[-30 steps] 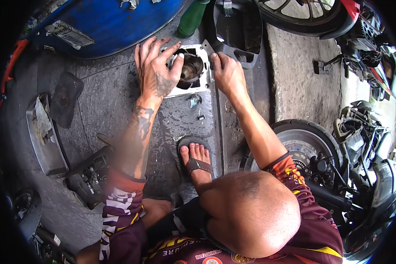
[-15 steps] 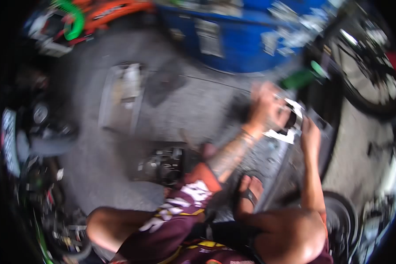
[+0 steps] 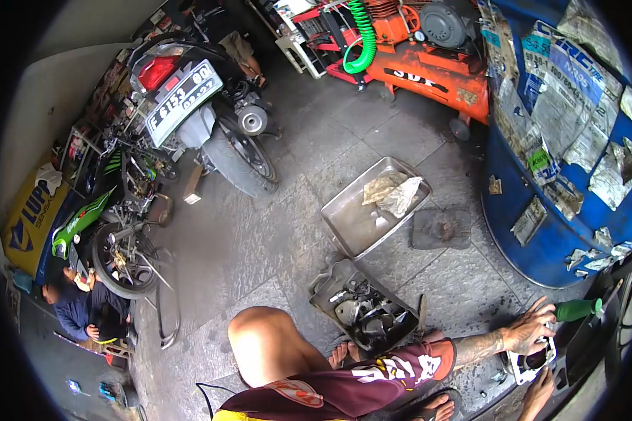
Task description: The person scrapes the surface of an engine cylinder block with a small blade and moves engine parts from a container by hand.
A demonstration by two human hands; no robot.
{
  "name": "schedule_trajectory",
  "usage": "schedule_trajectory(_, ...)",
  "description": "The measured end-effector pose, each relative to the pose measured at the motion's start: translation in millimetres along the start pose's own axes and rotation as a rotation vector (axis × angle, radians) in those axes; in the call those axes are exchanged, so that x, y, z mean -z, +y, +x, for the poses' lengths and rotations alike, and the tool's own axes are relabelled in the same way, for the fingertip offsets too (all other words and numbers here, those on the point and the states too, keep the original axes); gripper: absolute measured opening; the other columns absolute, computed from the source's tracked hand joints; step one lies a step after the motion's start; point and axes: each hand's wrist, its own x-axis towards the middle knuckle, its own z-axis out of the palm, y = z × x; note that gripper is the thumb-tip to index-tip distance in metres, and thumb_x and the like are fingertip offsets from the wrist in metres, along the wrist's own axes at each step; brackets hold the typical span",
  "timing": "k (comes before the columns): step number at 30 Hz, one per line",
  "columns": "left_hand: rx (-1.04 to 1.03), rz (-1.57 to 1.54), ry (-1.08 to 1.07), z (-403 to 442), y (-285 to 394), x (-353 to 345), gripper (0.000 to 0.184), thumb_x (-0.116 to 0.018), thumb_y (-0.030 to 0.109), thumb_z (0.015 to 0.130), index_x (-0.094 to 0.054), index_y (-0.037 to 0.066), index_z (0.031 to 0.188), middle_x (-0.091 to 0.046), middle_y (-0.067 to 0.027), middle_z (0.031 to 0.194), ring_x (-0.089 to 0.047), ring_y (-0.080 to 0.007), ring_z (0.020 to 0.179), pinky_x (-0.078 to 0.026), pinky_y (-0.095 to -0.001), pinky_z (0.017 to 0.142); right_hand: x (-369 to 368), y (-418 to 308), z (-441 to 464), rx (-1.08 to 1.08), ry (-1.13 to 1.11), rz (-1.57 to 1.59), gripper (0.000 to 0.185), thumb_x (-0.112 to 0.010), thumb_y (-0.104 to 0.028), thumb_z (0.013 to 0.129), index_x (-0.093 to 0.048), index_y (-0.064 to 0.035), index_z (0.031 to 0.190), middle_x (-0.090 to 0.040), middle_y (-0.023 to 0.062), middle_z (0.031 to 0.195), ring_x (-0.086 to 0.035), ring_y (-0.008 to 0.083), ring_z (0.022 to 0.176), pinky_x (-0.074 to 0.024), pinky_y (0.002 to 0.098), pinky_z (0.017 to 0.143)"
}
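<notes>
- Head view showed the engine cylinder block [image 3: 522, 372] near the lower right edge, apparently resting on the floor [image 3: 439, 277] between your two hands, just beside the green bottle [image 3: 574, 310] and near the blue drum [image 3: 551, 242].
- Your left hand [image 3: 530, 330] reached over the block with its fingers bent and spread; whether they gripped it or only steadied it, I could not tell.
- Your right hand [image 3: 539, 393] was at the block's right side, fingers bent close to its edge; I could not tell whether they pinched anything.
- The block looked like a bare alloy casting, so I judged it stiff and fairly heavy for its size, hardly fragile as a whole, yet easily scored on its flat face and bore wall, and slippery wherever oil remained.
- Your surest hold would have been on opposite outer walls or flange corners, with your fingertips clear of the bore.
- Compared with a second earlier, your view had swung left: block and hands had gone from the upper middle to the lower right, and a motorcycle's rear end [image 3: 189, 105] and an orange air compressor [image 3: 421, 77] had come into sight. Your hands had stayed either side of the block.
</notes>
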Motion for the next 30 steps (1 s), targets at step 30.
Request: schedule_trajectory(30, -0.017, 0.372, -0.173, 10.9, 15.4, 22.8, 0.043, -0.067, 0.029, 0.085, -0.069, 0.000, 0.117, -0.067, -0.0120, 0.122, -0.045, -0.0328, 0.134, -0.016, -0.0572, 0.119, 7.7, -59.9, -20.6, -0.085, 0.257, -0.063, 0.034, -0.050, -0.037, 0.102, -0.066, -0.0090, 0.090, -0.066, 0.0246, 0.072, -0.066, 0.0461, 0.071, -0.0534, 0.0558, 0.068)
